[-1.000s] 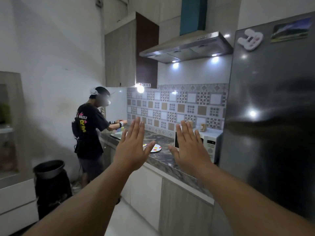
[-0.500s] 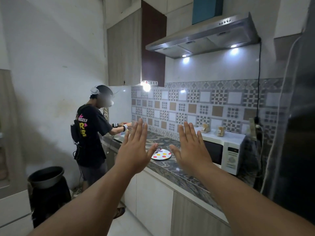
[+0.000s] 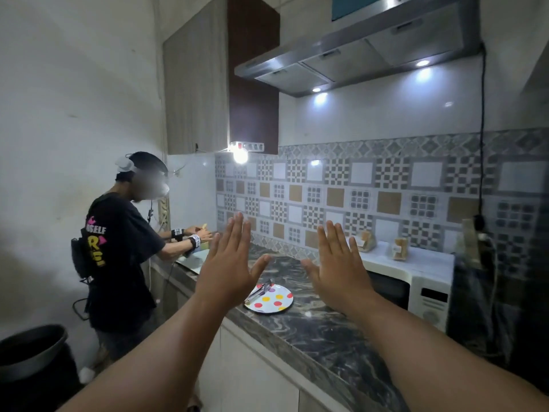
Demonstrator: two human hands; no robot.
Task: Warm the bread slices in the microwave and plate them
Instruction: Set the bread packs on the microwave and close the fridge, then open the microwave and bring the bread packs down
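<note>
My left hand (image 3: 227, 264) and my right hand (image 3: 338, 267) are raised in front of me, backs toward me, fingers straight, holding nothing. Between and beyond them a white plate with coloured dots (image 3: 271, 300) lies on the dark marble counter (image 3: 320, 331), with metal tongs (image 3: 259, 290) resting on its left side. A white microwave (image 3: 416, 288) stands at the right on the counter, door closed. On its top stand two wrapped bread packs, one (image 3: 364, 240) to the left and one (image 3: 399, 248) to the right.
Another person (image 3: 118, 251) in a black T-shirt works at the counter's far end on the left. A black bin (image 3: 29, 352) stands at lower left. A range hood (image 3: 356, 52) hangs above. A dark fridge side (image 3: 505, 307) fills the right edge.
My view has swung right and closer to the counter, so the microwave and plate now show more fully. Both hands stay raised and open.
</note>
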